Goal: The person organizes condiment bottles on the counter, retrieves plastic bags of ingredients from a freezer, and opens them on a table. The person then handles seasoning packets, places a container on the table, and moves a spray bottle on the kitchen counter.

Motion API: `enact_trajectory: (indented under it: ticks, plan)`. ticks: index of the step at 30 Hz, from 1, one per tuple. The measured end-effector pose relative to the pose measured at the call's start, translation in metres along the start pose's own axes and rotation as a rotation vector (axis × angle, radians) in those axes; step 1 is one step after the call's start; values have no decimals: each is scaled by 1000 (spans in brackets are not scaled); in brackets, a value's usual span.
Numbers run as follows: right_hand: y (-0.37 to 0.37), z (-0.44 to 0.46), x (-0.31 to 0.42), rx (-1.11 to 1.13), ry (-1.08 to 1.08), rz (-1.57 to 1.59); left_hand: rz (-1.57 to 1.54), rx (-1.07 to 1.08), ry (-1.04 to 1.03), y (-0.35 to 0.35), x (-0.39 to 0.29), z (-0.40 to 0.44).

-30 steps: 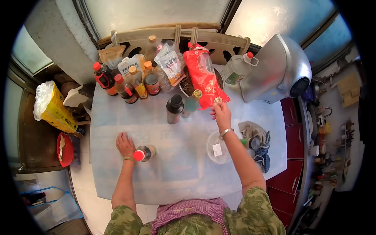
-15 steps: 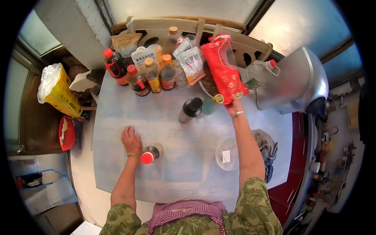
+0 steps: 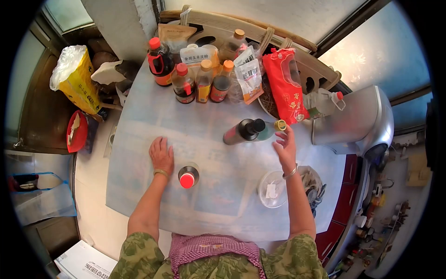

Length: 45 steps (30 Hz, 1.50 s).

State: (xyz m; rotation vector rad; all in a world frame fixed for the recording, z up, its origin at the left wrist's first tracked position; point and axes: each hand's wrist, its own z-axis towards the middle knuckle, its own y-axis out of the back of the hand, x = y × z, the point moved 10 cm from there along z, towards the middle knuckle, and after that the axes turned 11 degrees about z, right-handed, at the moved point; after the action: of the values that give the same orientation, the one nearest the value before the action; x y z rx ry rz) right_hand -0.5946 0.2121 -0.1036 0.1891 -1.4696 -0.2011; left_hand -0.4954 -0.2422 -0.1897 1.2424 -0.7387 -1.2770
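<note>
Bottle (image 3: 188, 176) on table (image 3: 144, 116), right of left fingers (image 3: 160, 146).

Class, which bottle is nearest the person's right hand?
The greenish bottle with the gold cap: its top is right beside the right hand, while all the others are farther from it.

Behind the table (image 3: 227, 188), a carved wooden backrest (image 3: 219, 21), then frosted windows (image 3: 371, 53), glowing brightest beyond the table's far right corner. Left of the table, grey wall (image 3: 111, 25), brown cabinet (image 3: 39, 111) and pale floor (image 3: 95, 186). Right of the table, red cupboards (image 3: 332, 237).
</note>
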Motion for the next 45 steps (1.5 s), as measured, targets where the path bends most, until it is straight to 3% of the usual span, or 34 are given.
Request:
enact_trajectory:
  ticks: [3, 4, 7, 10, 13, 17, 22, 24, 26, 29, 32, 34, 37, 40, 45]
  plan:
    - [-38, 13, 42, 106, -68, 66, 0, -7, -11, 2, -2, 0]
    - [-40, 20, 51, 48, -32, 49, 2, -10, -12, 3, -2, 0]
    - [-43, 38, 36, 81, 15, -152, 0, -19, -9, -1, 1, -1]
    - [-43, 61, 37, 37, 121, -115, 2, -25, -13, 2, -1, -1]
    - [-47, 90, 39, -48, 85, 7, -4, -19, -6, 1, 0, 0]
    - [-66, 125, 36, -103, 166, -79, 1, -13, -4, 0, 0, -1]
    - [-68, 158, 34, -106, 77, -202, 11, -20, -4, -6, 3, -1]
    - [-77, 161, 25, -39, 30, -75, 11, -5, -3, -3, 2, -3]
    - [-86, 155, 23, 90, -70, -20, 9, -12, -4, -3, 0, -2]
    - [-84, 112, 80, 99, 52, -31, 11, -27, 2, -5, 1, -1]
    - [-51, 68, 58, -14, -5, 9, 12, -5, 5, -3, -1, 3]
    - [-66, 26, 75, 236, 137, -206, 25, 21, 25, -6, -1, 1]
    - [-100, -9, 104, 191, 272, -254, 25, 14, 0, -6, -4, 1]
    - [-114, 2, 85, 91, 161, -164, 30, 21, 4, -9, -3, 1]
    - [-73, 9, 92, -108, 288, -129, 40, 2, -18, -15, -3, 0]
